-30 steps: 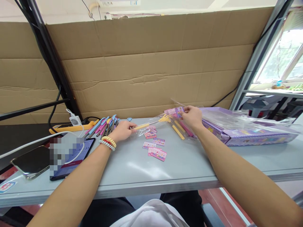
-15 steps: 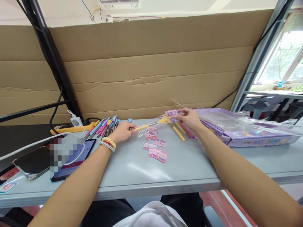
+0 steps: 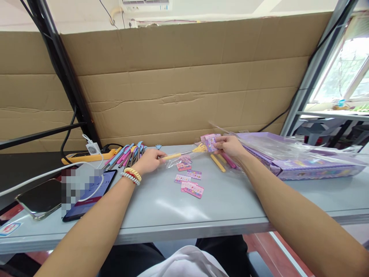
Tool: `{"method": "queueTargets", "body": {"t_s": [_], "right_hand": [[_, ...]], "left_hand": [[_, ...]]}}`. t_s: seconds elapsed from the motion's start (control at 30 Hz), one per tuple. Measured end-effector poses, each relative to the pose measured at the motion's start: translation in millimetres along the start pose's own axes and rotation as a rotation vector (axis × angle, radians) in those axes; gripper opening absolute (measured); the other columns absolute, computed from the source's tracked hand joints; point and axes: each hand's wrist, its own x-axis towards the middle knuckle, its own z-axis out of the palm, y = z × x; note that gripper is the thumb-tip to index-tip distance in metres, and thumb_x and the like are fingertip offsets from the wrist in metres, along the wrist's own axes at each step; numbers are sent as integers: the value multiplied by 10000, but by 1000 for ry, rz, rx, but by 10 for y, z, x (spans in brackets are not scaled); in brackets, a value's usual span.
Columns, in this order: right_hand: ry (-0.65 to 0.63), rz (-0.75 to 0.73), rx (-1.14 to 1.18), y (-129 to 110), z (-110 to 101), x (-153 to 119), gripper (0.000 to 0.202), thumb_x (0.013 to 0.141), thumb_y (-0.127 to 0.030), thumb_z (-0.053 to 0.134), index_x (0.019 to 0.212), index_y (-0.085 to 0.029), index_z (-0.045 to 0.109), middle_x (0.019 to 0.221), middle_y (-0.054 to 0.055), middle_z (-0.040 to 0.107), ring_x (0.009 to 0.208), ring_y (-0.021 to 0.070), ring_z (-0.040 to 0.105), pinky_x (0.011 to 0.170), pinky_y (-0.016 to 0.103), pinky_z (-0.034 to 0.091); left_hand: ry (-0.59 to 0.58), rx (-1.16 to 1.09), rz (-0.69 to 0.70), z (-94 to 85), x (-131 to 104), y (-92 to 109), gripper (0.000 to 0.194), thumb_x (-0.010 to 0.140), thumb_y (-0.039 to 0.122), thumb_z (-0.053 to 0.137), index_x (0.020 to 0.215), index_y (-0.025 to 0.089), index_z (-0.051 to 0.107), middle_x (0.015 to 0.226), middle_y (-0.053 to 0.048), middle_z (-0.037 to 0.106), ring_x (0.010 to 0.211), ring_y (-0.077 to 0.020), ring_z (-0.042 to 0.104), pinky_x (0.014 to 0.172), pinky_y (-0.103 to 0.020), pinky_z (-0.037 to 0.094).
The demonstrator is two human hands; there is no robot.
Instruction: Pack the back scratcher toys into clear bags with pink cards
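My left hand (image 3: 151,159) is closed on the handle end of a yellow back scratcher (image 3: 173,156) with a hand-shaped tip, which lies along clear plastic wrap (image 3: 174,163). Its tip points right, towards my right hand (image 3: 230,146). The fingers of that hand pinch a small purple printed card (image 3: 211,143) right beside the tip. Below the right hand lie a yellow handle (image 3: 218,163) and a magenta handle (image 3: 230,161), partly hidden. Several pink and purple cards (image 3: 194,190) are scattered on the grey table (image 3: 161,207) between my arms.
Left of my left hand is a heap of coloured back scratchers (image 3: 127,154). A yellow device (image 3: 92,156), a white cable, a tablet (image 3: 95,196) and a phone (image 3: 40,198) lie farther left. A purple box (image 3: 317,169) with plastic sleeves stands right; cardboard (image 3: 184,84) walls the back.
My right hand has dropped slightly with the purple card, now lower beside the scratcher's tip. My left hand and the back scratcher stay nearly still.
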Motion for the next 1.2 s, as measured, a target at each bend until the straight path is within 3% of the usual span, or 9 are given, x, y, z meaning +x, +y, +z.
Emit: {"method": "queueTargets", "body": {"t_s": [0.23,0.5,0.73,0.9,0.97,1.03,1.1,1.2], "right_hand": [[-33,53,111,-82,-9,-73,164,642,29,653,733,-106,631,619,17,611,539,107,594,468,214,563],[-96,54,6,-26,31,-37,175,626,45,670,701,-98,602,597,32,631,571,156,654,547,246,590],[-45,-48,87,-27,-16,-31,205,569,-27,741,715,-120,632,628,34,658,596,140,644,566,220,576],[-211,-111,122,-69,-10,-88,341,645,-292,762,930,-143,648,879,84,694,732,178,658,536,250,561],[-294,-68,198,-84,16,-92,374,753,-465,642,952,-148,640,945,105,687,777,195,657,540,282,564],[-293,0,236,-86,46,-85,440,836,-549,486,904,-139,631,916,121,688,755,198,657,513,297,556],[-240,27,196,-72,73,-77,395,857,-503,488,837,-132,622,858,116,690,704,184,654,489,282,545],[-174,-23,48,-36,105,-75,162,792,-279,650,762,-122,625,727,69,679,604,140,629,470,228,528]], "left_hand": [[9,-41,-42,-4,-5,5,361,727,312,496,967,162,720,625,-11,595,575,-144,450,541,-253,321],[27,-59,-53,-17,4,-4,369,714,338,499,939,152,724,602,-5,589,592,-154,478,596,-268,376],[-1,-155,-70,-14,13,-39,373,712,362,501,924,138,712,569,5,555,533,-132,465,536,-253,354],[1,-179,-56,-3,25,-57,359,720,366,498,900,139,711,607,-4,574,530,-124,471,526,-247,356],[-1,-190,-55,-6,19,-49,358,723,368,499,892,135,711,603,-7,577,528,-123,469,514,-243,349],[-4,-203,-54,-10,12,-41,361,723,373,506,894,132,712,606,-9,580,529,-122,468,509,-241,347],[-9,-228,-72,-10,8,-39,378,717,381,519,930,131,707,621,-8,583,523,-118,464,509,-243,352],[-20,-274,-102,-2,12,-38,404,705,380,544,984,130,696,629,-3,579,508,-109,451,505,-244,357]]}}
